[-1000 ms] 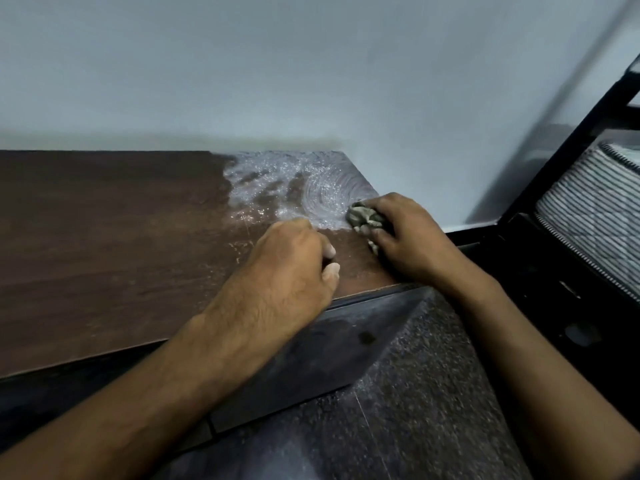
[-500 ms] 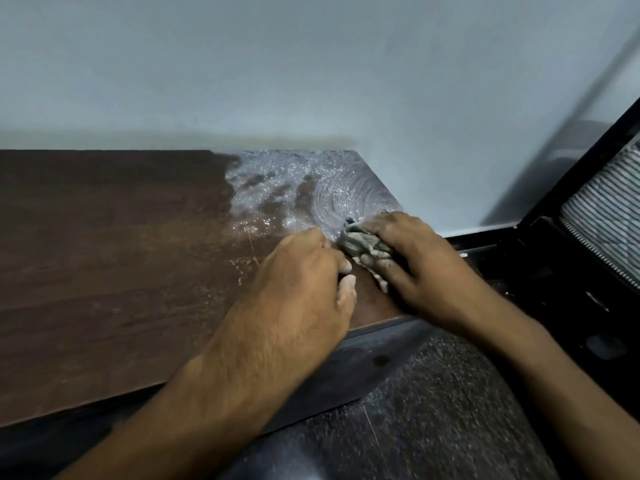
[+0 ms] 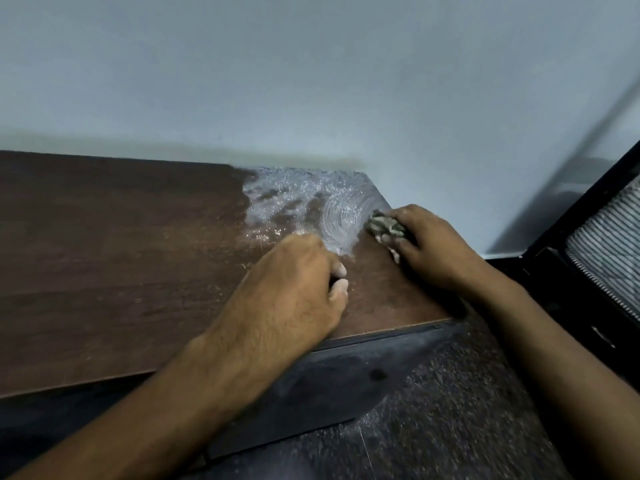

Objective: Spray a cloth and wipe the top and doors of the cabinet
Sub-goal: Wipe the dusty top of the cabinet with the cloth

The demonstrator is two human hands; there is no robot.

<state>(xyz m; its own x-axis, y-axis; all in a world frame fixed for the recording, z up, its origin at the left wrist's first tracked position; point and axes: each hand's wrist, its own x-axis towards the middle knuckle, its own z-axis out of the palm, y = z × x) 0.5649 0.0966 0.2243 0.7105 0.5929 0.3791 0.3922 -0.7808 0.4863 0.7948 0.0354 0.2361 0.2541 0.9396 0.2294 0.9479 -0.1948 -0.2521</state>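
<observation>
1. Plainly, no brand, label or writing could be read anywhere.
2. The cabinet (image 3: 104, 258) had a flat top of dark brown wood grain, its back edge set against a pale, smooth wall (image 3: 311, 81). Below the front edge ran a darker, dusty front face (image 3: 346, 375).
3. A wet, foamy patch (image 3: 304, 202) lay at the top's far right corner, streaked in curved arcs.
4. The cloth (image 3: 384, 226), a crumpled grey-green wad, sat on the top at its right edge, touching the wet patch.
5. The right hand (image 3: 433, 251) gripped the cloth, fingers curled round it and pressing it to the wood.
6. The left hand (image 3: 294, 292) rested on the top near the front edge, just beside the right hand, fingers curled under. Whether it held anything could not be told.
7. The floor (image 3: 467, 410) beside the cabinet was dark, speckled stone.
8. To the right stood a black frame (image 3: 554, 244) holding a ribbed, striped grey panel (image 3: 609, 244).
</observation>
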